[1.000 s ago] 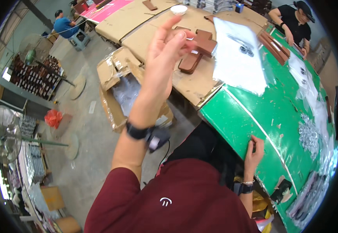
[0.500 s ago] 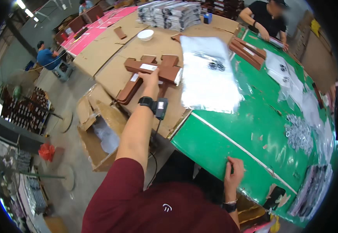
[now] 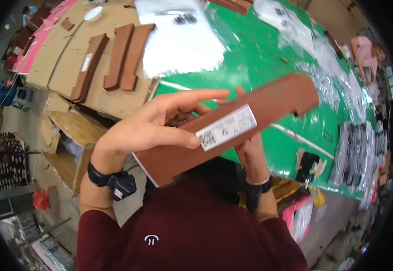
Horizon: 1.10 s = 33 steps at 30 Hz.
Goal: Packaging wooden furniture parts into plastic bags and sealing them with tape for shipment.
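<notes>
A long reddish-brown board-like piece [image 3: 275, 104], with a notch near its end and a white printed label [image 3: 226, 127], is held tilted in front of me. My left hand [image 3: 144, 124] is closed on its left part, thumb on the front face beside the label, index finger stretched out above the upper edge. My right hand [image 3: 252, 156] grips it from behind near the middle; most of its fingers are hidden by the piece. Three similar brown pieces, one of them a labelled piece [image 3: 89, 67], lie apart on the cardboard [image 3: 47, 74] at left.
Clear plastic bags [image 3: 183, 49] lie on the green tabletop [image 3: 241, 58]. Further right are a pile of small metal parts [image 3: 320, 81], a phone [image 3: 308, 166] and wrapped bundles [image 3: 354, 147]. An open cardboard box [image 3: 72, 140] stands at left. Another person [image 3: 366, 56] is at far right.
My left hand has lifted the labelled brown piece off the pile and brought it close to me. My right hand has risen from the table edge to the piece. The view has turned.
</notes>
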Available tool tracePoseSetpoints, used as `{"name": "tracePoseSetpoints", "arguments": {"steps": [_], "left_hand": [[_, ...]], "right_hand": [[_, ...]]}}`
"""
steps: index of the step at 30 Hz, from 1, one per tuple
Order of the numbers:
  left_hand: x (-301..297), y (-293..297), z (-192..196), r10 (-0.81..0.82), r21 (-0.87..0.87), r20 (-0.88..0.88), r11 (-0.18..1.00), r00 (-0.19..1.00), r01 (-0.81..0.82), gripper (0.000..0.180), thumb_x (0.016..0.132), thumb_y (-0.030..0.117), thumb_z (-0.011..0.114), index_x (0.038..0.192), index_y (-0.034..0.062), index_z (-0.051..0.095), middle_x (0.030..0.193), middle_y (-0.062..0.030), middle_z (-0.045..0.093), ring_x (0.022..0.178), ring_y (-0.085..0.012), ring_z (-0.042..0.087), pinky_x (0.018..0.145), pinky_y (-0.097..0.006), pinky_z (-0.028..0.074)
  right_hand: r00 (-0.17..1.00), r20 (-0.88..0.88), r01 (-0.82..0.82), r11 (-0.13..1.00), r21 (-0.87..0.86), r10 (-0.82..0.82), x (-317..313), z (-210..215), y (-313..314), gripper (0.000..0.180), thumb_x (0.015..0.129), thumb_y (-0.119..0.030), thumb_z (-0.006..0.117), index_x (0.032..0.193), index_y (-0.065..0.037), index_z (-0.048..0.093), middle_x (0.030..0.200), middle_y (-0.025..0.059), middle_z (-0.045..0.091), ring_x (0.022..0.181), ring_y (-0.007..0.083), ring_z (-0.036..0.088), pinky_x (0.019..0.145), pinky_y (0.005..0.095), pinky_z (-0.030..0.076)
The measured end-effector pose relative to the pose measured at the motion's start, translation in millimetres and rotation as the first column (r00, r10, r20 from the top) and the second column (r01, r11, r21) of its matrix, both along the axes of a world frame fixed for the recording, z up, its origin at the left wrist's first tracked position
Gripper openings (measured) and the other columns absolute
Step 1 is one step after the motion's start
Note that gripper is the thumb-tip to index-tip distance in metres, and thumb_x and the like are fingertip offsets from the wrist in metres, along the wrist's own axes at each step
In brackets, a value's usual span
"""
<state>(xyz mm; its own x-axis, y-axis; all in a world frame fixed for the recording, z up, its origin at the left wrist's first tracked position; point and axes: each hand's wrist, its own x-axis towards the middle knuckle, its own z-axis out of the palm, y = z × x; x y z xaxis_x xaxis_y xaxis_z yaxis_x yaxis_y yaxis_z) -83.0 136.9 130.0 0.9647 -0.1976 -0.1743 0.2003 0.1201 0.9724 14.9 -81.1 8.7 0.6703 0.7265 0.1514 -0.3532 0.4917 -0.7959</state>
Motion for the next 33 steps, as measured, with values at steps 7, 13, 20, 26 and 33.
{"name": "tracePoseSetpoints", "arguments": {"steps": [7, 13, 20, 26, 33], "left_hand": [[6.3, -18.0, -5.6, -0.269, 0.001, -0.145, 0.962, 0.952, 0.272, 0.071, 0.079, 0.011, 0.077, 0.145, 0.0047, 0.053, 0.126, -0.0101, 0.065, 0.11, -0.0158, 0.059, 0.098, -0.03, 0.045], [10.4, -23.9, -3.0, -0.354, 0.009, -0.164, 0.933, 0.921, 0.36, 0.07, 0.08, 0.011, 0.076, 0.145, 0.0033, 0.052, 0.135, -0.0127, 0.062, 0.119, -0.0175, 0.059, 0.103, -0.031, 0.044], [20.5, -28.0, 5.6, -0.409, 0.153, -0.124, 0.892, 0.904, 0.425, 0.066, 0.081, 0.011, 0.073, 0.143, 0.0015, 0.054, 0.144, -0.0132, 0.057, 0.128, -0.021, 0.055, 0.11, -0.034, 0.041], [22.0, -24.0, 2.4, -0.448, 0.19, -0.038, 0.875, 0.893, 0.446, 0.065, 0.081, 0.01, 0.072, 0.143, 0.0006, 0.053, 0.145, -0.0134, 0.056, 0.131, -0.0219, 0.053, 0.111, -0.035, 0.041], [24.2, -20.1, -1.8, -0.457, 0.141, -0.052, 0.877, 0.888, 0.46, 0.065, 0.082, 0.008, 0.071, 0.143, -0.0015, 0.052, 0.145, -0.0148, 0.055, 0.132, -0.0235, 0.053, 0.111, -0.036, 0.041]], "right_hand": [[0.99, -0.137, -0.005, 0.99, 0.144, 0.025, -31.0, -12.0, -22.1, 0.125, 0.049, -0.032, 0.101, 0.152, -0.015, 0.031, 0.141, 0.0134, 0.05, 0.129, 0.0275, 0.054, 0.105, 0.0428, 0.049], [0.996, -0.072, -0.042, 0.973, 0.225, 0.059, -36.3, -31.4, -31.7, 0.1, 0.053, -0.023, 0.101, 0.136, -0.015, 0.045, 0.138, 0.0131, 0.052, 0.128, 0.0294, 0.054, 0.106, 0.0451, 0.049], [0.998, -0.055, -0.003, 0.962, 0.274, 0.019, -38.5, -31.6, -38.1, 0.099, 0.052, -0.019, 0.101, 0.134, -0.015, 0.047, 0.138, 0.0146, 0.053, 0.127, 0.0297, 0.056, 0.103, 0.0456, 0.051], [0.997, -0.068, -0.004, 0.952, 0.306, 0.026, -39.4, -32.9, -32.1, 0.099, 0.05, -0.018, 0.102, 0.134, -0.016, 0.048, 0.138, 0.0143, 0.053, 0.127, 0.0303, 0.055, 0.105, 0.0472, 0.05], [0.999, -0.047, -0.007, 0.952, 0.305, 0.022, -38.2, -35.5, -32.6, 0.1, 0.05, -0.019, 0.102, 0.134, -0.016, 0.048, 0.139, 0.013, 0.053, 0.129, 0.0297, 0.054, 0.105, 0.0474, 0.049]]}}
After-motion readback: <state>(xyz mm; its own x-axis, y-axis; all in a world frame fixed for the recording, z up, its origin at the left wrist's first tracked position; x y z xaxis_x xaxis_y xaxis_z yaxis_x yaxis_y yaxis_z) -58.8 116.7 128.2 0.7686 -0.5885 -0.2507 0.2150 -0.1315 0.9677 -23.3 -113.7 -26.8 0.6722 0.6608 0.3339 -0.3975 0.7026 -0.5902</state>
